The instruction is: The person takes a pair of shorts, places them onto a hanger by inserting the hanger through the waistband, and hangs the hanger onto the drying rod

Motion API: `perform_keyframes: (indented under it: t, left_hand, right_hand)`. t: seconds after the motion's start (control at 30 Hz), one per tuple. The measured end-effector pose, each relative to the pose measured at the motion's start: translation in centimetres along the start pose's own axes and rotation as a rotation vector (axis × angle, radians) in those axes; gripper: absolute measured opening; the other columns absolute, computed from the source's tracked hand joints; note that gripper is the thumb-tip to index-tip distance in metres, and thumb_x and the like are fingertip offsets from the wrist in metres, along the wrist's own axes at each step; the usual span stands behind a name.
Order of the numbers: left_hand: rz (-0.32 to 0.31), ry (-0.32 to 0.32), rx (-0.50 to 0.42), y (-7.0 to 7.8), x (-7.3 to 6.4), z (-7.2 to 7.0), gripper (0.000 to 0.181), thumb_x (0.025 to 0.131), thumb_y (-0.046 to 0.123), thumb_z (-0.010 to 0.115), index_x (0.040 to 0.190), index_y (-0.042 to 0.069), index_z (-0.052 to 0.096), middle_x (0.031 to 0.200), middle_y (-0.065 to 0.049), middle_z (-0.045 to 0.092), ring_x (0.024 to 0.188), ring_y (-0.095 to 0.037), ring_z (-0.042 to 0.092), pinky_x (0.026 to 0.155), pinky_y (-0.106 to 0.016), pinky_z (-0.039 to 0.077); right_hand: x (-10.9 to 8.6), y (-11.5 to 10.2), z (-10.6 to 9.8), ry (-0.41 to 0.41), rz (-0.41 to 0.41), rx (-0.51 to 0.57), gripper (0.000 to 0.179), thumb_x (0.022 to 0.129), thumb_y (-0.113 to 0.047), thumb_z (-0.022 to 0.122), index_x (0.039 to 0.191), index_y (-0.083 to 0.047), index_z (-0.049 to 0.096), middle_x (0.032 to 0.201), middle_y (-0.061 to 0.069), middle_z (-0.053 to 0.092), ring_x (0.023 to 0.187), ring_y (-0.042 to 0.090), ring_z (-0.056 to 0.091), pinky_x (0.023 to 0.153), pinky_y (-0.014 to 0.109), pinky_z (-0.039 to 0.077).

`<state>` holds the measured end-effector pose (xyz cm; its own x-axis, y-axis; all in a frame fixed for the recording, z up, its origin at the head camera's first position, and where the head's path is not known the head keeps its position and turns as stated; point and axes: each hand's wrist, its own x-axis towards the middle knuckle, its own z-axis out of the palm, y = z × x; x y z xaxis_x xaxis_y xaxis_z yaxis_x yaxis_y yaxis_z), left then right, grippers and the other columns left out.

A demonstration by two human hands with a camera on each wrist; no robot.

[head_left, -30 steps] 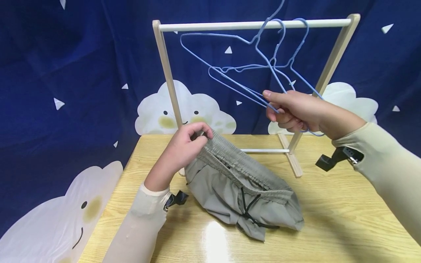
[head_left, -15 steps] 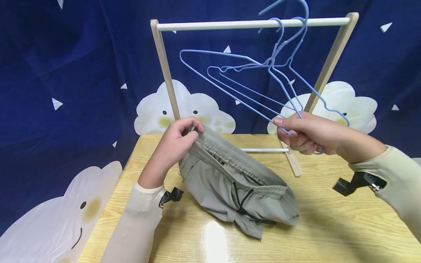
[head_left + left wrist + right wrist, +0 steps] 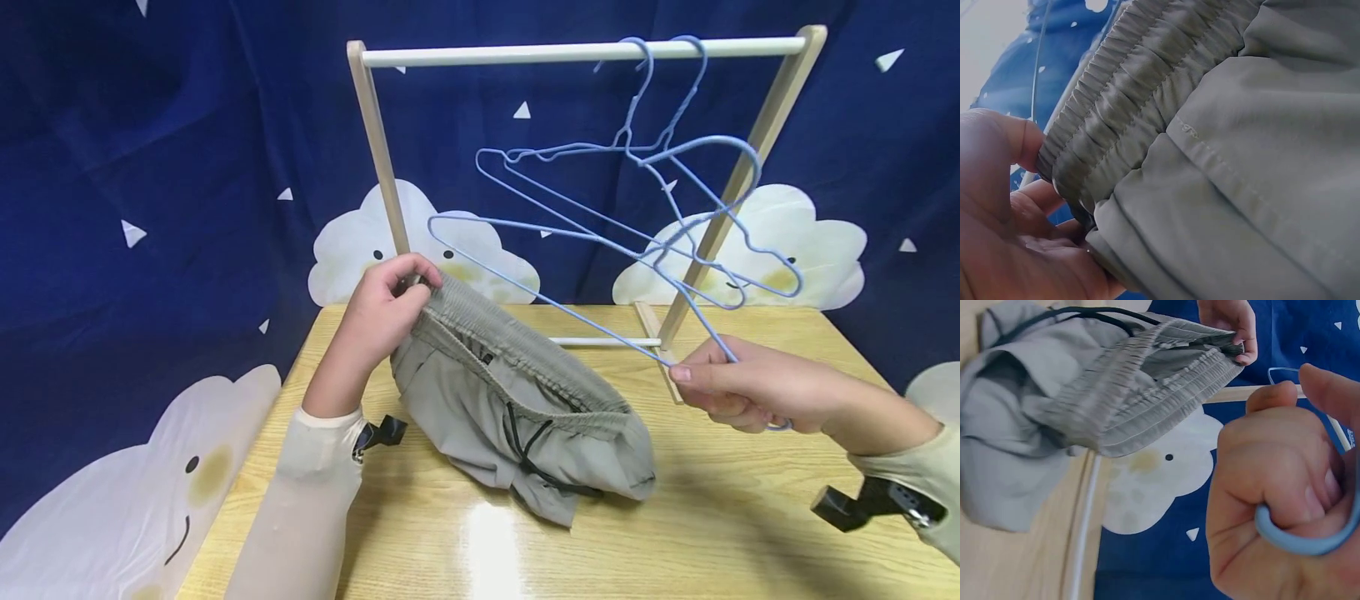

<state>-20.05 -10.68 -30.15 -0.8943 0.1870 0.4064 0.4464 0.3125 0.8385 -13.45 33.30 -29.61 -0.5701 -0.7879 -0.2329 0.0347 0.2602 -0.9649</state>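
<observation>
right hand (image 3: 765, 383), held hanger (image 3: 658, 252): lower | left hand (image 3: 386, 304), garment (image 3: 465, 421): shifted left

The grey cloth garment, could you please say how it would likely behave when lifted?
The grey cloth garment looks floppy, as its body sags in folds. Its gathered waistband will probably stretch, being densely ruched. The thin black drawstring might swing, hanging outside.

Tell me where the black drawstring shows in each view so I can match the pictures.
Head: the drawstring lies over the grey garment, below and slightly right of centre.
Left wrist: not in it.
Right wrist: the drawstring runs along the top, left of centre.
Shared landmark: the gathered waistband, upper left in the left wrist view, upper middle in the right.
</observation>
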Motion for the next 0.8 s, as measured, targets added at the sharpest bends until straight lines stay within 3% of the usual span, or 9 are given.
perform_keyframes:
  t: [0.17,0.3,0.47,0.67,0.8]
  left_hand:
    - [-0.012,0.026,0.000,-0.6,0.3,-0.3,0.025,0.096,0.001,0.049,0.102,0.000,0.073,0.110,-0.015,0.070,0.094,-0.023,0.054,0.081,-0.031,0.042]
    - [-0.026,0.027,-0.013,-0.9,0.4,-0.4,0.025,0.096,0.001,0.049,0.103,0.000,0.073,0.113,-0.016,0.069,0.098,-0.025,0.054,0.083,-0.033,0.042]
    - [-0.025,0.019,-0.021,-1.0,0.4,-0.3,0.025,0.095,0.001,0.050,0.104,0.000,0.073,0.115,-0.016,0.069,0.100,-0.026,0.054,0.084,-0.034,0.042]
    - [-0.021,-0.026,-0.004,-0.7,0.1,0.0,0.029,0.093,-0.001,0.050,0.107,0.006,0.075,0.095,-0.009,0.062,0.076,-0.021,0.045,0.069,-0.030,0.039]
    - [0.019,-0.105,0.017,-0.1,-0.1,0.6,0.034,0.091,-0.001,0.052,0.112,0.009,0.077,0.097,-0.009,0.064,0.069,-0.020,0.044,0.064,-0.029,0.038]
  right_hand:
    - [-1.1,1.6,0.3,-0.019,0.016,0.047,0.041,0.116,-0.005,0.031,0.077,0.006,0.037,0.058,0.011,0.017,0.043,0.024,0.011,0.033,0.023,0.014]
    - [-1.7,3.1,0.2,-0.076,-0.016,0.065,0.040,0.115,-0.001,0.029,0.076,0.006,0.035,0.057,0.011,0.016,0.041,0.024,0.010,0.031,0.025,0.013]
    - [-1.9,4.5,0.3,-0.071,0.017,0.065,0.040,0.114,0.000,0.032,0.073,0.002,0.033,0.056,0.010,0.014,0.041,0.019,0.010,0.031,0.024,0.011]
    - [-1.4,5.7,0.6,-0.068,0.053,0.074,0.043,0.114,-0.002,0.036,0.072,0.004,0.032,0.055,0.014,0.012,0.040,0.019,0.009,0.030,0.025,0.009]
    - [-1.0,5.9,0.8,-0.061,0.084,0.052,0.043,0.114,-0.003,0.038,0.071,0.004,0.033,0.055,0.016,0.012,0.040,0.016,0.010,0.030,0.025,0.010]
